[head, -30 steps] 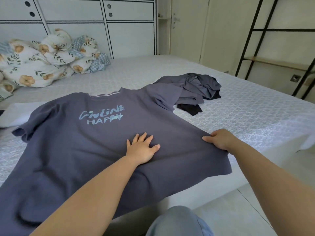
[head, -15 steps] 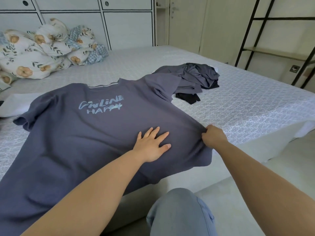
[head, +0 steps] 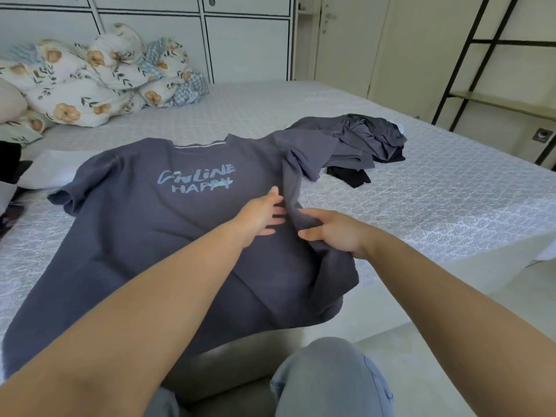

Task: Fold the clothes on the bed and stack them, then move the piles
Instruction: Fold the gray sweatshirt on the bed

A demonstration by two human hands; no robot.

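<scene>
While pressing flat, left hand [head: 261, 216]: fingers straight on T-shirt [head: 144, 236].
Right hand [head: 334, 233]: fingers clamp shirt's side.
Change: side edge now drawn inward, over the left fingertips.

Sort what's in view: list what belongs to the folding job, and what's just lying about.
Job:
T-shirt, being folded
left hand, flat on it
right hand, gripping its side
clothes pile, unfolded

Lying about:
floral quilt
white cloth
dark items at the left edge
shelf
</scene>
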